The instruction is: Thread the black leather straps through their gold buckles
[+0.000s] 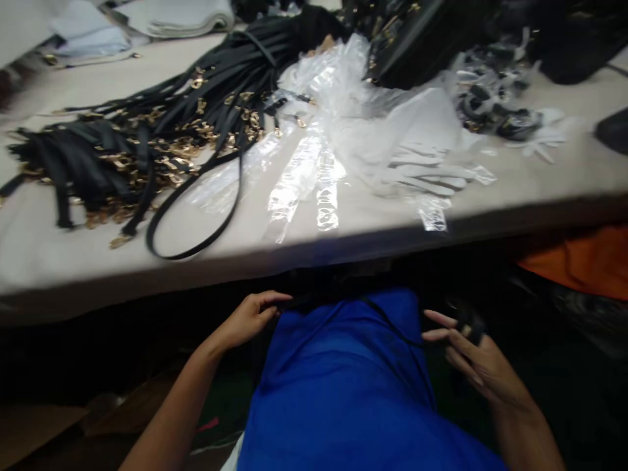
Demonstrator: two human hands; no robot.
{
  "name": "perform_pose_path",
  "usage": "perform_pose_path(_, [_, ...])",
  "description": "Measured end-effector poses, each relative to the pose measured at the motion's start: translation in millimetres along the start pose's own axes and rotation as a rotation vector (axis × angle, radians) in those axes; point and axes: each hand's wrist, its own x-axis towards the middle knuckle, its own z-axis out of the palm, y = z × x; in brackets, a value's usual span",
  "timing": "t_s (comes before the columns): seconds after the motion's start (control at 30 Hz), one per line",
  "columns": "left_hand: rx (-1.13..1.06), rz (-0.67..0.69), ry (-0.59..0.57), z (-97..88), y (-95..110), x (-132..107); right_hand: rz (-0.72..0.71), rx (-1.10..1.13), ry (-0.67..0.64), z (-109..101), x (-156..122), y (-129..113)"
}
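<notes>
Below the table edge, my left hand [251,320] is closed, thumb and index finger pinched at a dark thing that blends into the shadow. Across the blue apron [338,386] on my lap runs a thin dark cord [390,322], reaching toward my right hand [475,360]. That hand is partly curled, palm up, around a small dark object [473,325] with a dull metallic spot; blur hides its kind. Its index and middle fingers point left toward the apron.
On the white-covered table [235,252] lie a heap of black straps [196,118] with gold-coloured clasps, clear plastic bags [338,98], white gloves [426,173] and folded pale cloth [176,16]. An orange cloth [583,261] hangs at the right, below the table edge.
</notes>
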Motion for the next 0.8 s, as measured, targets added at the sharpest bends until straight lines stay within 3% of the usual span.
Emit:
perform_pose_path(0.07, [0.336,-0.088,0.006,15.9,-24.1,14.1,-0.012,0.055,-0.183,16.9,8.8,-3.4])
perform_pose_path(0.13, [0.530,-0.130,-0.087,32.9,-45.2,27.2,-0.054,0.117,-0.373,31.1,17.9,-12.7])
perform_pose_path(0.23, [0.569,-0.125,-0.223,53.5,-58.5,39.7,-0.112,0.187,-0.547,42.6,26.1,-21.7])
perform_pose_path(0.37, [0.515,-0.087,-0.205,68.7,-47.0,49.4,-0.108,0.235,-0.598,48.1,26.9,-16.8])
perform_pose_path(0.53, [0.477,-0.011,-0.187,79.2,-4.7,62.4,-0.094,0.277,-0.747,54.2,26.1,-15.1])
perform_pose_path(0.63, [0.117,0.162,-0.322,86.4,47.7,58.4,-0.077,0.242,-0.862,56.9,23.2,-20.7])
perform_pose_path(0.7, [-0.145,0.199,-0.433,87.9,85.2,50.5,-0.039,0.213,-0.926,57.0,20.8,-24.1])
perform_pose_path(0.8, [-0.097,0.215,-0.547,77.8,123.5,34.6,0.020,0.183,-0.993,54.5,17.2,-28.0])
